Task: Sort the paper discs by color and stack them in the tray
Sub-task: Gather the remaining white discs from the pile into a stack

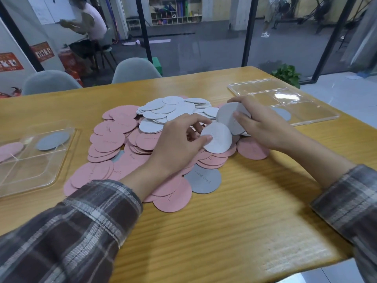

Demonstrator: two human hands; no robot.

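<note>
Wood-grain table [224, 231] carries everything. Along its near edge, two plaid sleeves reach in towards the heap at the middle.

Nearest in that heap, pink discs [173, 201] lie fanned and overlapping. One blue-grey disc [203, 178] with handwriting on it sits among them, on the side towards the near edge.

Just beyond, the left hand [179, 144] pinches a pale disc [218, 137] between thumb and fingertips, lifted clear of the pinks. The right hand [263, 127] has its fingers curled round the rim of a tilted grey disc [227, 119], whose lower edge touches or overlaps the pale one. Whether it holds one disc or several, I cannot tell.

Behind the hands, the white discs [163, 111] form a loose mound towards the far edge, roughly grouped but not squared up.

By the left edge, a clear tray [30, 174] holds one grey disc [53, 140] in a far compartment, and a pink one [10, 150] shows beside it. Near the far right corner, a second clear tray [306, 111] holds one grey disc [283, 114], partly hidden by the right hand.

By my reading the task is barely begun. Only a few discs are in trays, and nearly all the pinks and whites remain on the table to be gathered and stacked.
</note>
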